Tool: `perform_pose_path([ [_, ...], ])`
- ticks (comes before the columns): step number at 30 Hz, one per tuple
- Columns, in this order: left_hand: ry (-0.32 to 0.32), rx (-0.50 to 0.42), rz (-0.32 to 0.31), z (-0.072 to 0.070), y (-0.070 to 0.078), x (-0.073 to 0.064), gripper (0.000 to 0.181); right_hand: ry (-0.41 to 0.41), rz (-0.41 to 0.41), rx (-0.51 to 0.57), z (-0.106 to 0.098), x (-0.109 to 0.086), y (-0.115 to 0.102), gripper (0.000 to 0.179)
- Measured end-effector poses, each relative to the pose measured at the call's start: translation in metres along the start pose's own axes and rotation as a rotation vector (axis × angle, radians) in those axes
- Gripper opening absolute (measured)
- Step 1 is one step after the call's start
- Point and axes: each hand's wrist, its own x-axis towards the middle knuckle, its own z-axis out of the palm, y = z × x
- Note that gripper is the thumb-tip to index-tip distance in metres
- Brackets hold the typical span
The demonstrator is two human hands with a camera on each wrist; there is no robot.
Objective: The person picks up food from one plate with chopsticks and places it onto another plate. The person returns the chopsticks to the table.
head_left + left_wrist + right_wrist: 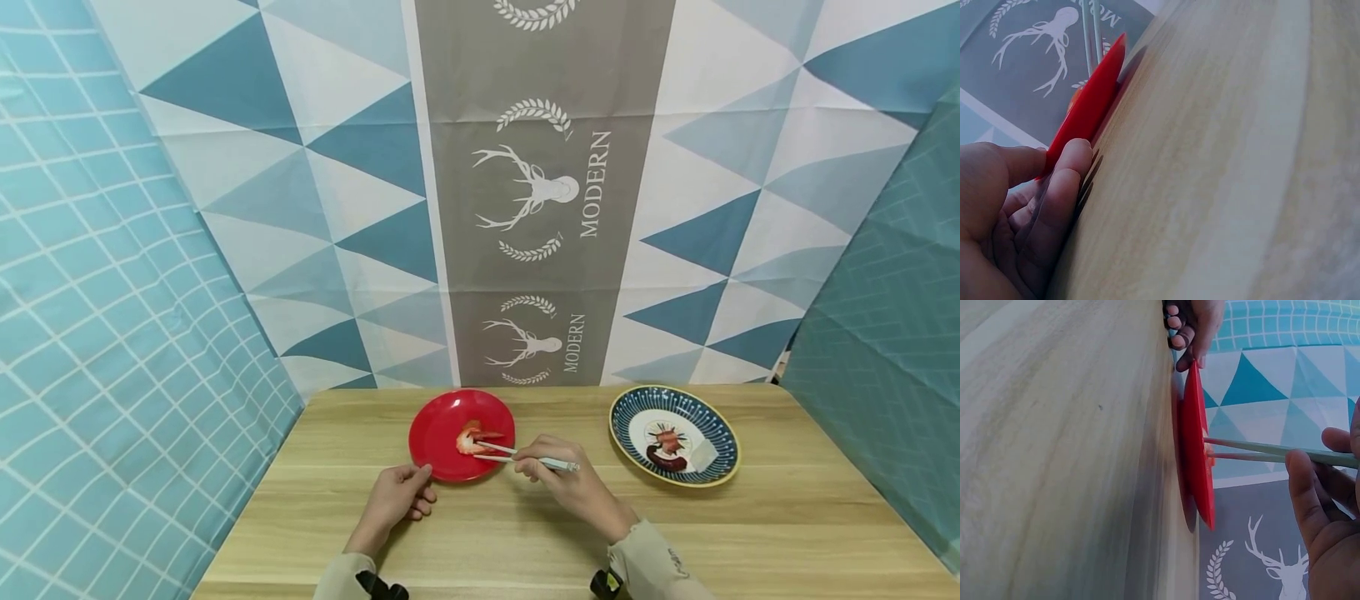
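at the left, the left hand (397, 502) pinches the near edge of a red plate (435, 433) between its thumb and bent fingers, the gap closed down to the rim's thickness. on that plate, right of its middle, sits an orange-and-white food piece (470, 438), the tips of two chopsticks (561, 464) at it. next, the right hand (570, 483) grips the chopsticks with curled fingers. farther right, a blue-patterned plate (626, 422) bears a dark red piece (666, 459) on the wooden table (480, 542).
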Motion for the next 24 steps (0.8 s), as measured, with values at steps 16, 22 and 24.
perform_pose_path([
  [16, -0.007, -0.002, -0.001, 0.0, -0.003, 0.002, 0.037, 0.066, 0.19, 0.132, -0.022, -0.01, -0.02, 0.016],
  [22, -0.006, 0.002, -0.004, 0.0, -0.001, 0.001, 0.037, 0.083, 0.22, 0.098, -0.036, -0.015, -0.024, 0.023],
  [24, -0.006, 0.003, -0.005, 0.0, -0.001, 0.001, 0.037, 0.098, 0.212, 0.074, -0.041, -0.016, -0.025, 0.025],
])
